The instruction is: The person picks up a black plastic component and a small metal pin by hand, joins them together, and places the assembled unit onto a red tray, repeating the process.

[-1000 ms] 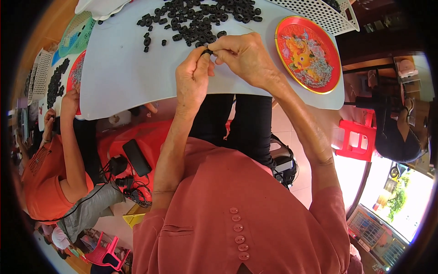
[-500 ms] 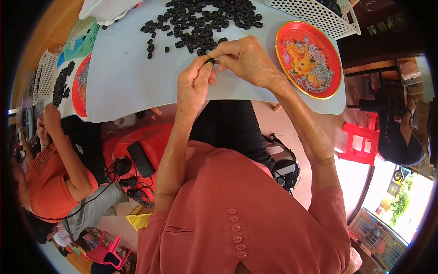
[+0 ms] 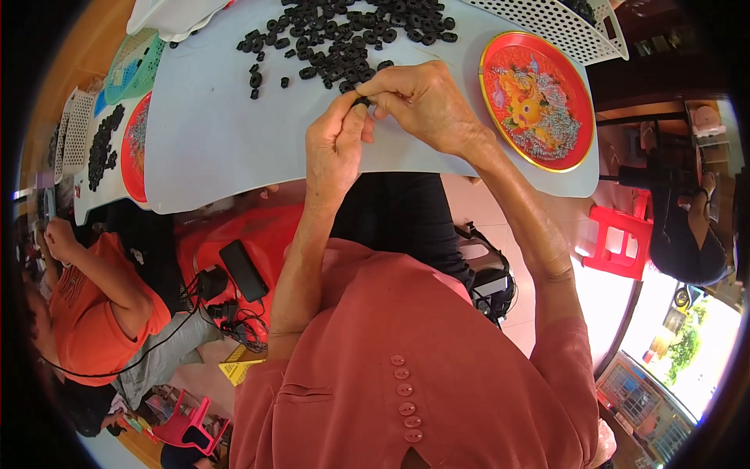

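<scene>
A small black ring-like plastic part is pinched in my left hand, between thumb and forefinger. Against it, my right hand has thumb and forefinger pressed together; what those fingertips hold, if anything, is too small to make out. Just beyond my fingers spreads a loose pile of similar black parts on the pale table. To the right lies a round red tray with a gold rim and flower pattern, scattered with tiny silvery metal pieces.
White perforated baskets stand at the far right and far left, beside a green basket. At left, a person in an orange shirt sits by another red tray. A red stool is right; cables and a black device lie left.
My hands stay together on the black part with hardly any shift. The view has moved slightly, and the neighbour's hand has drawn back from the black parts at left.
</scene>
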Motion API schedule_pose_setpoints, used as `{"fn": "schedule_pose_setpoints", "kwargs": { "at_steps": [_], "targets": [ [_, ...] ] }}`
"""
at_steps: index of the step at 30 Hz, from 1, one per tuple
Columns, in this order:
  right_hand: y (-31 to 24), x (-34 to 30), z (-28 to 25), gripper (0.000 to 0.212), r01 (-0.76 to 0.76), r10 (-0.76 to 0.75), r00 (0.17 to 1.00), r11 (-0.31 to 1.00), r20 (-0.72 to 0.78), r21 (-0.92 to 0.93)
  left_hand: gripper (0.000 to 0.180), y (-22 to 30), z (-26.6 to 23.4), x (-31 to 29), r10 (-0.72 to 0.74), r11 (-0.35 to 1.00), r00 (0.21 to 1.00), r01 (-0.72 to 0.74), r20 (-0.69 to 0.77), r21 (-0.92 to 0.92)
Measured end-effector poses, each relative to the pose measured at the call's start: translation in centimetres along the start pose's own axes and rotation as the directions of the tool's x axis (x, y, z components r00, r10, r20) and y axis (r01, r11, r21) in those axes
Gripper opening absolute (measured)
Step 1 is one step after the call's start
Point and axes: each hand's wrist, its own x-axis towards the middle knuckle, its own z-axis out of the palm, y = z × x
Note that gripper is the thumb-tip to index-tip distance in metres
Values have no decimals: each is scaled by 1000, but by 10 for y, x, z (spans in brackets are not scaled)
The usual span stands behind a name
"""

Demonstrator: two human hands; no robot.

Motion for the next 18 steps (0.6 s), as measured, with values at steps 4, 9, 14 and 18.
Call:
{"fn": "schedule_pose_setpoints", "kwargs": {
  "at_steps": [4, 9, 14, 18],
  "targets": [
    [1, -4, -4, 15, -45, 45, 998, 999, 49, -2, 20, -2, 3, -2, 28, 996, 1000, -28, 11, 90],
    [7, -7, 7, 15, 121, -128, 985, 991, -112, -61, 21, 0, 7, 0, 33, 998, 999, -32, -25, 51],
    [0, -5, 0, 15, 66, -66, 997, 998, -51, -5, 20, 1, 2, 0, 36, 999, 999, -36, -3, 26],
    [-1, -6, -5, 16, -113, 110, 993, 990, 45, 81, 20, -1, 1, -3, 55, 996, 998, -56, 16, 73]
  ]
}}
